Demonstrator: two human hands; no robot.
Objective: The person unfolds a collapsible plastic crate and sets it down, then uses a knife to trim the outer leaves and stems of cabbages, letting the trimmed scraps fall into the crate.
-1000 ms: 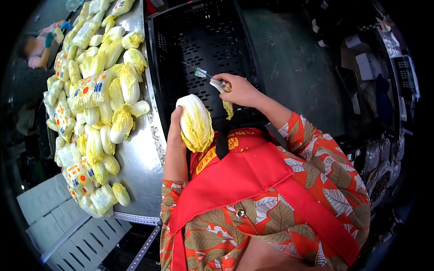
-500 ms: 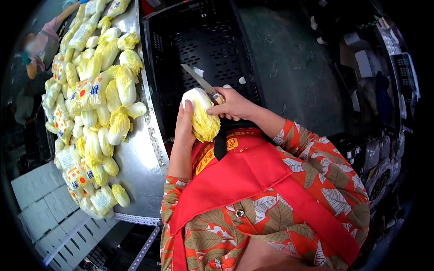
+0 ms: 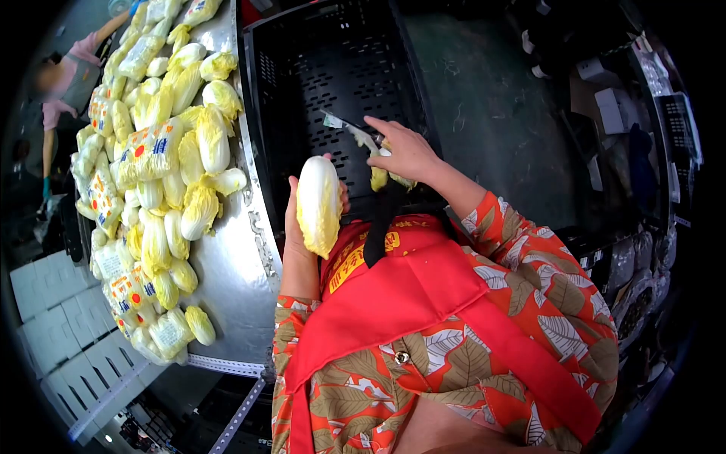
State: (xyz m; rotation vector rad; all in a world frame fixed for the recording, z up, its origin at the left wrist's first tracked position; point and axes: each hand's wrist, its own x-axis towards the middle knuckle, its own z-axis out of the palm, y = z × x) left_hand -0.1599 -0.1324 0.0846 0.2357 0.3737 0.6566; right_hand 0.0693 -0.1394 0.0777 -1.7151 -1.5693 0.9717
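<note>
An upright napa cabbage (image 3: 319, 204), white at the top and yellow at the lower tip, rests in my left hand (image 3: 293, 223), whose fingers wrap behind it. To the right, my right hand (image 3: 408, 155) grips a knife (image 3: 349, 123); its blade points up and left and appears nearly edge-on, while the handle is mostly hidden. Pale and yellow leaf pieces (image 3: 378, 178) show just under the right hand, apart from the cabbage. Whether these pieces touch my fingers I cannot tell. Below both hands is a black perforated crate (image 3: 318, 68).
On my left, a metal table (image 3: 234, 303) carries many napa cabbages (image 3: 212, 141), some in printed plastic bags (image 3: 147, 155). Across it stands another person (image 3: 76, 72) with an arm stretched over the table. White boxes (image 3: 57, 303) are stacked at lower left. A dark green floor (image 3: 484, 113) lies to the right.
The cabbage has turned, its smooth white side now showing, and moved slightly left. My right hand with the knife has moved right, away from it. Leaf pieces now show below the right hand.
</note>
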